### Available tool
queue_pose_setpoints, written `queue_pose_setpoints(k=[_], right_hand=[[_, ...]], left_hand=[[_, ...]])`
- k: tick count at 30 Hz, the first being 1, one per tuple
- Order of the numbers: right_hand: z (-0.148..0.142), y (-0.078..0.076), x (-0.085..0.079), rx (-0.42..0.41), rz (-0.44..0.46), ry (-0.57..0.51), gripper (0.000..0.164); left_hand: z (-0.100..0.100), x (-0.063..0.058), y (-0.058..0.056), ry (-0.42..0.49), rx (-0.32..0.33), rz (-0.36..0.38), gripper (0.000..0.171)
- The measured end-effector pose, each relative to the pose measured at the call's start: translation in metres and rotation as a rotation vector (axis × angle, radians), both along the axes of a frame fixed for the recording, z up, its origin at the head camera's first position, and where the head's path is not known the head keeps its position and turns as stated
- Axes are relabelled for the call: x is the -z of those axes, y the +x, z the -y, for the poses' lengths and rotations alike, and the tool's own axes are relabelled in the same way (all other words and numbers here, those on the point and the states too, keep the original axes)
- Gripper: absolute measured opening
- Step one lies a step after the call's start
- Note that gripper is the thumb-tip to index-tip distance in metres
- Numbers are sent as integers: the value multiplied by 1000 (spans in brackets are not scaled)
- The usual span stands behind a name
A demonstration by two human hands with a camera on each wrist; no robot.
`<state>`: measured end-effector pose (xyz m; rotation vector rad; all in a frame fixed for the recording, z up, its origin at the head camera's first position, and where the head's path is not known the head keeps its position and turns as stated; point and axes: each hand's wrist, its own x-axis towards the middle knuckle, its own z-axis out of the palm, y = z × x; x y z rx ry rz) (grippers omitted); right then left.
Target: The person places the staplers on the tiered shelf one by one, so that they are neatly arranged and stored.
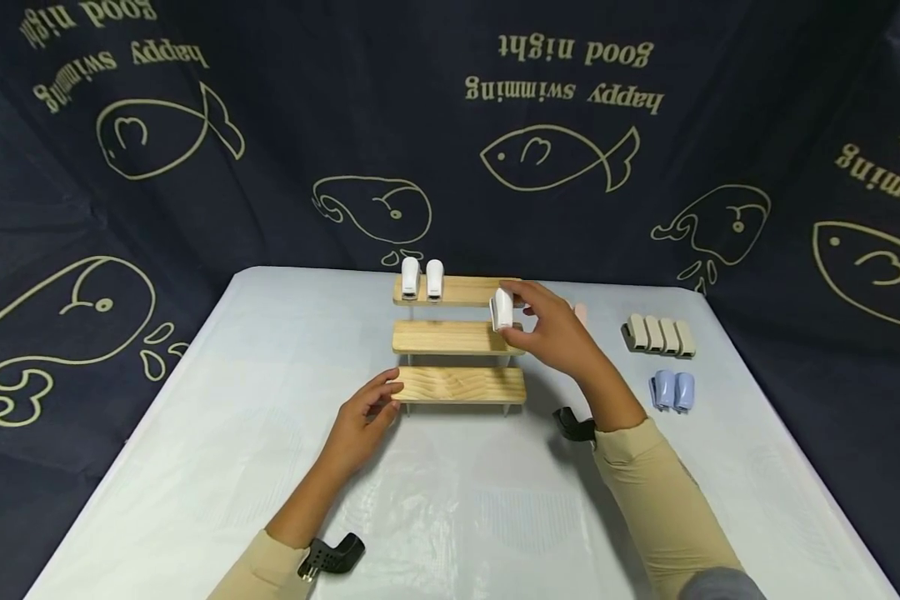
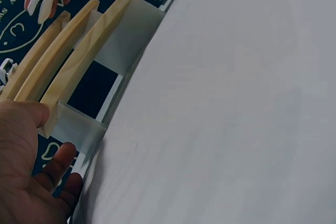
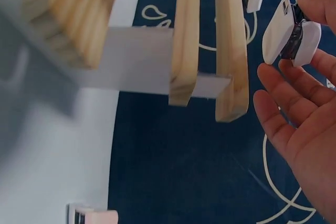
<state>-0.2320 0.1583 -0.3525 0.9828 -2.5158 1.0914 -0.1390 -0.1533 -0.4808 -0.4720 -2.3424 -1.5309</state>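
My right hand (image 1: 551,329) pinches a white mini stapler (image 1: 502,309) between thumb and fingers at the right side of a three-tier wooden shelf (image 1: 457,337). In the right wrist view the held stapler (image 3: 278,31) shows its dark metal inside, level with the top boards. Two white staplers, the left one (image 1: 410,278) and the right one (image 1: 435,280), stand side by side at the left of the top tier. My left hand (image 1: 360,423) rests against the left end of the bottom board (image 2: 86,51), its fingers loose beside the clear side panel (image 2: 79,127).
To the right on the white table (image 1: 270,467) stand a row of several beige staplers (image 1: 658,335) and a pair of blue staplers (image 1: 673,391). A pink stapler (image 1: 581,313) shows partly behind my right hand. A dark printed cloth (image 1: 435,108) hangs behind the table.
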Motion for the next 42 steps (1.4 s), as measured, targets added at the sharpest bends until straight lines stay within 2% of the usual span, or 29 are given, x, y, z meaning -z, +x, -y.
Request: queue_pose_setpoints(k=[7, 9, 11, 17, 20, 29, 38, 40, 42], right_hand=[[16, -10, -6, 13, 71, -10, 68], [21, -14, -7, 12, 86, -10, 68], [25, -17, -8, 3, 100, -16, 68], [38, -26, -11, -27, 128, -61, 68], [44, -31, -11, -36, 153, -87, 68], [56, -44, -5, -23, 210, -97, 67], [60, -50, 2, 13, 191, -66, 66], [60, -50, 2, 21, 182, -55, 66], [59, -50, 2, 20, 176, -51, 66]], left_hand=[[-6, -29, 14, 13, 25, 5, 26], [-6, -32, 15, 13, 28, 8, 26], [-6, -30, 14, 13, 30, -3, 26], [-2, -3, 1, 19, 27, -30, 27], [1, 4, -2, 25, 28, -12, 27], [4, 6, -3, 40, 41, 38, 27], [4, 6, -2, 33, 40, 35, 27], [1, -3, 2, 26, 39, 29, 27], [1, -3, 2, 28, 39, 28, 28]])
